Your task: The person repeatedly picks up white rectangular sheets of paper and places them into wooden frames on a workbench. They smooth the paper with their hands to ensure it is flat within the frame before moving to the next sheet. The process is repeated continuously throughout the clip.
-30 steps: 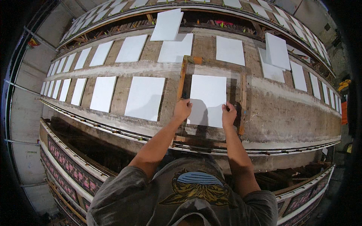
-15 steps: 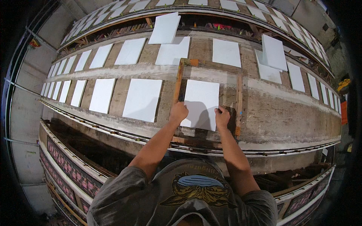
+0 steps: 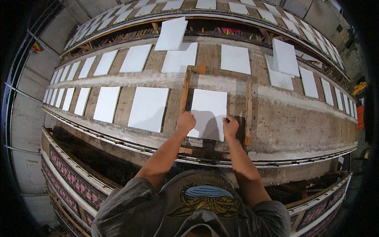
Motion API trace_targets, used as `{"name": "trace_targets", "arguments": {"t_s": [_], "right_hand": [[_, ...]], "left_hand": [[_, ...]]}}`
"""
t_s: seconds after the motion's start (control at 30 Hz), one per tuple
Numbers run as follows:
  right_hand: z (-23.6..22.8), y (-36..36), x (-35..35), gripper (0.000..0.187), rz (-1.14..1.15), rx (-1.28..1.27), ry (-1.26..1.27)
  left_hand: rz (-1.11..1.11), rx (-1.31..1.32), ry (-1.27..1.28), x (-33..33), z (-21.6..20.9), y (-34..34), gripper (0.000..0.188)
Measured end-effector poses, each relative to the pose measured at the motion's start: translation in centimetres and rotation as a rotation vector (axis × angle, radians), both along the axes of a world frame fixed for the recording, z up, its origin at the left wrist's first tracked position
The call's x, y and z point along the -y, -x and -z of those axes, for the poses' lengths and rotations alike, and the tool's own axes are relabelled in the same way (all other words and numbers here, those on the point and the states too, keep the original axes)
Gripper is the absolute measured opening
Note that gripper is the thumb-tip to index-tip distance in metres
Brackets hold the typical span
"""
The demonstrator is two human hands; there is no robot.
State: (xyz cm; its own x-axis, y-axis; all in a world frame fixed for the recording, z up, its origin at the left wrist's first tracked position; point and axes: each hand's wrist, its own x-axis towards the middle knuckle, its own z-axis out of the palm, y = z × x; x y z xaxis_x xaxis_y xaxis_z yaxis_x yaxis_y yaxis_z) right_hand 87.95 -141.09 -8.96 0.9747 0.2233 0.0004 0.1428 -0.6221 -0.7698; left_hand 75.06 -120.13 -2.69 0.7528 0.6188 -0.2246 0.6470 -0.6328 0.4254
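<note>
Lately shifted, item one: the wooden printing frame (image 3: 216,106), a rectangular screen with orange-brown side rails, now sits a little further left along the long stained work table (image 3: 300,118) than it did a moment ago, and both hands have travelled with it, which suggests the frame is being seated over its sheet rather than lifted clear. Item two: the white sheet under the frame (image 3: 208,112), lying flat within the frame's opening, near the table's near edge and just right of a bare neighbouring white sheet (image 3: 149,108). Item three: the left hand (image 3: 184,121), forearm reaching up from the near side, fingers curled down at the frame's left rail and the sheet's near-left corner; whether it pinches the rail or merely presses on it cannot be told. Item four: the right hand (image 3: 230,127), forearm likewise extended, fingers bent and pressed at the sheet's near-right corner inside the right rail; its hold is equally unclear. Item five: further white sheets (image 3: 235,58) laid in rows along the table to far left and far right, with two raised sheets (image 3: 171,34) tilted above the far row. Item six: a parallel near table edge with a patterned pink and dark strip (image 3: 75,179) at lower left.
</note>
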Motion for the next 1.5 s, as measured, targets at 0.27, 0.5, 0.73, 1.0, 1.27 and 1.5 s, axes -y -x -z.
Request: {"name": "trace_targets", "arguments": {"t_s": [0.27,0.5,0.73,1.0,1.27,1.5], "right_hand": [[-0.1,0.1,0.0,0.029,-0.016,0.013,0.031],[-0.1,0.4,-0.1,0.035,-0.033,-0.010,0.019],[-1.4,-0.4,0.5,0.046,-0.165,-0.002,0.100],[-3.3,0.7,-3.7,0.067,-0.413,0.349,0.441],[-2.7,-1.2,-6.2,0.076,-0.454,0.278,0.505],[-1.3,-6.2,-9.0,0.074,-0.369,0.381,0.537]], "left_hand": [[-0.017,0.065,-0.024,0.2,0.8,0.1,0.029],[0.017,0.090,-0.115,0.8,0.9,0.2,0.035],[0.114,0.054,-0.219,2.6,-1.9,-0.8,0.046],[0.352,0.004,-0.257,3.6,2.6,-3.0,0.068],[0.347,0.038,-0.246,3.4,3.6,-2.8,0.068],[0.348,0.021,-0.171,3.1,2.7,-3.3,0.065]]}}
